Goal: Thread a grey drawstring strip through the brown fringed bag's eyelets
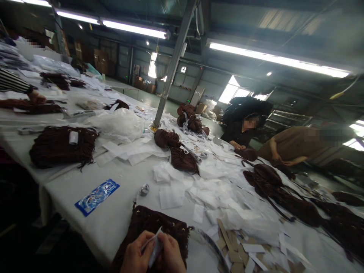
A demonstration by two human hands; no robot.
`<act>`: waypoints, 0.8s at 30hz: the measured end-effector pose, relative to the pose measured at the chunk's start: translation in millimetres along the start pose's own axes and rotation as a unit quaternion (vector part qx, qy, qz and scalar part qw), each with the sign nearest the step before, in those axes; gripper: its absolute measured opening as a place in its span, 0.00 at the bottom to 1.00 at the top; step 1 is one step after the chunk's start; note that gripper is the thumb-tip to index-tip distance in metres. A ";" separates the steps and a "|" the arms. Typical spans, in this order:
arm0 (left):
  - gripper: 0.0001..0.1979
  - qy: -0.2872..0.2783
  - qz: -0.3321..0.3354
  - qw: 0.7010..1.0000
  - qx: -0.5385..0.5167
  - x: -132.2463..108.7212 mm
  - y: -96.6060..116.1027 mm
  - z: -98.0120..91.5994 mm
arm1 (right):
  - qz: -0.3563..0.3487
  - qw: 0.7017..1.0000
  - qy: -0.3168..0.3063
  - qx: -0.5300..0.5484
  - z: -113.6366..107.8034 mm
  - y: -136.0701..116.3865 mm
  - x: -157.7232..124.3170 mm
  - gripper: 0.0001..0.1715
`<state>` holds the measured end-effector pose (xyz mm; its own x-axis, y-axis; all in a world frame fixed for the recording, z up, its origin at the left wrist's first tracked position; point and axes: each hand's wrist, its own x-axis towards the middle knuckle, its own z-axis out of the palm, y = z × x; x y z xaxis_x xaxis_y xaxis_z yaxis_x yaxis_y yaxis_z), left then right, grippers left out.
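Note:
Both my hands are together over a dark brown fringed bag point(148, 218) with metal eyelets, at the table's near edge. A small folded piece of white paper point(156, 248) is pinched between them. My left hand point(136, 252) has its fingers closed on the paper's left side. Thumb and fingers of my right hand point(171, 254) are closed on its right side. The bag's strap point(210, 242), in a pale wrapping, curves away to the right. Another wrapped end point(144, 189) lies beyond the bag's top left corner.
A blue packet point(97, 197) lies to the left. Another fringed bag point(64, 148) sits beyond it. White paper sheets point(172, 197) and cardboard strips point(231, 242) spread rightward. More brown bags point(184, 159) and a metal post point(173, 68) stand farther back. Co-workers point(295, 148) are at the right; a striped sleeve point(14, 81) shows left.

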<state>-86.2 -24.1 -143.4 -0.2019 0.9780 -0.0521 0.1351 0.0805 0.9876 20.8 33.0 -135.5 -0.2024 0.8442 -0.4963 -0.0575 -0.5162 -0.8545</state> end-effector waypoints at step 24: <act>0.27 -0.035 -0.113 0.986 -0.119 9.3 5.1 1.1 | -0.043 0.998 -0.012 -0.032 -2.3 -1.4 -7.6 0.37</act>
<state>-86.3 -14.3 -139.0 -0.1327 0.9519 -0.2762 -0.1392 0.2580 0.9561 24.7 27.6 -130.9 -0.2235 0.8810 -0.4170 -0.0142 -0.4307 -0.9024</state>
